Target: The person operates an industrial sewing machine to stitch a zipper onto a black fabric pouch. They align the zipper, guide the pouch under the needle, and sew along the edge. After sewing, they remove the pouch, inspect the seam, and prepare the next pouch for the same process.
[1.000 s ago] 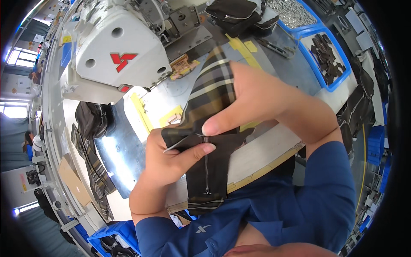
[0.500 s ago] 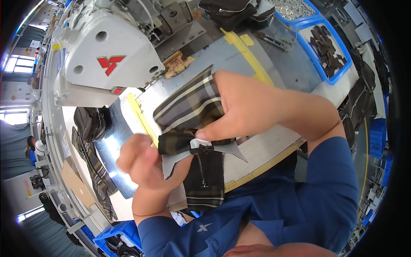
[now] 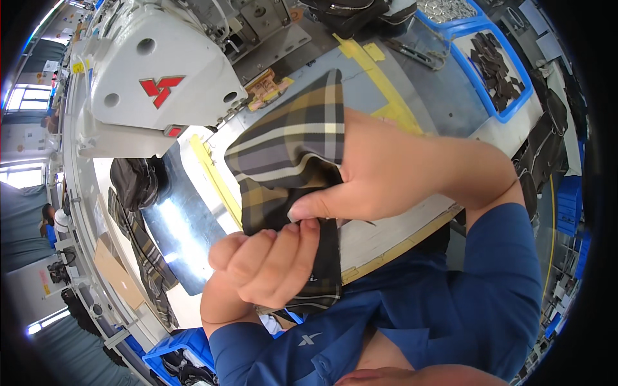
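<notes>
A plaid fabric piece (image 3: 283, 141) in brown, grey and white is bunched between my hands above the worktable. My right hand (image 3: 380, 174) grips it from the right, its thumb pressed on a dark fold. My left hand (image 3: 267, 264) is closed on the fabric just below, its fingertips meeting the right thumb. Under the hands a black lower part (image 3: 329, 251) of the fabric hangs toward me, ending in a plaid band. The left fingers hide most of the middle, including the grey lining and zipper seen earlier.
A white sewing machine (image 3: 141, 71) stands at the far left. Dark bags (image 3: 347, 19) lie at the back. A blue tray (image 3: 525, 90) holding brown pieces sits at the right. Plaid strips (image 3: 138, 244) and a black pouch (image 3: 132, 183) lie left, above a blue crate (image 3: 151, 354).
My left hand has moved right and closed on the fabric beside the right thumb, covering the lining and zipper pull. The plaid part now stands higher and more spread.
</notes>
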`<move>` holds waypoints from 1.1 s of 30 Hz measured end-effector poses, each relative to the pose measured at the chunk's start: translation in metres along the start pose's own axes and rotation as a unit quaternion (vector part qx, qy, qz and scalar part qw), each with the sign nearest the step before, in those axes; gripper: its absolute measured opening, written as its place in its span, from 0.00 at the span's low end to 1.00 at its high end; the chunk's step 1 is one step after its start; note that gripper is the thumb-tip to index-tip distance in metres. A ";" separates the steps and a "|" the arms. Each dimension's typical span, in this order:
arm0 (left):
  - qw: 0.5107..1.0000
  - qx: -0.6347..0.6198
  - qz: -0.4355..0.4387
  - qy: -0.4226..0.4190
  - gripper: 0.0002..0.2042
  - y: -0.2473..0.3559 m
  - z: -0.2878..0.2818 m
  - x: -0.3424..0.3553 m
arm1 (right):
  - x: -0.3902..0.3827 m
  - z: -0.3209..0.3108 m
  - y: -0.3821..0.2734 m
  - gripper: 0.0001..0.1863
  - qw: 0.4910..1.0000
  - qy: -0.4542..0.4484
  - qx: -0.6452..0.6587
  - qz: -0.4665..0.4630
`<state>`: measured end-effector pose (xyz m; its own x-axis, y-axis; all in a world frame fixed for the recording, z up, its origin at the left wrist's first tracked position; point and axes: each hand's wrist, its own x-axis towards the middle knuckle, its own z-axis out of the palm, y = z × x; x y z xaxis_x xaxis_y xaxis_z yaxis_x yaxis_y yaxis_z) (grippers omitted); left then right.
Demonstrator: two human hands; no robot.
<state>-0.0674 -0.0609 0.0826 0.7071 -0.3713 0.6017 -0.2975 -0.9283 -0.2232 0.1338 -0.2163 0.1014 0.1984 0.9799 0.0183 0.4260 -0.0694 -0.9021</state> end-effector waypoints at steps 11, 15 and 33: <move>0.999 0.012 0.028 -0.017 0.14 0.006 -0.005 -0.014 | 0.010 0.021 0.013 0.25 0.987 0.028 0.159 -0.008; 0.997 -0.077 0.006 0.024 0.12 -0.002 0.004 -0.014 | 0.010 0.018 0.006 0.28 0.981 0.039 0.189 0.023; 0.979 -0.188 -0.057 0.054 0.10 -0.009 -0.011 -0.003 | 0.001 0.014 -0.005 0.15 0.890 0.222 -0.274 -0.289</move>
<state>-0.0746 -0.0513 0.0911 0.6834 -0.2423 0.6887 -0.4504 -0.8823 0.1365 0.1199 -0.2122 0.1001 0.0836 0.7200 0.6889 0.9128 0.2220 -0.3429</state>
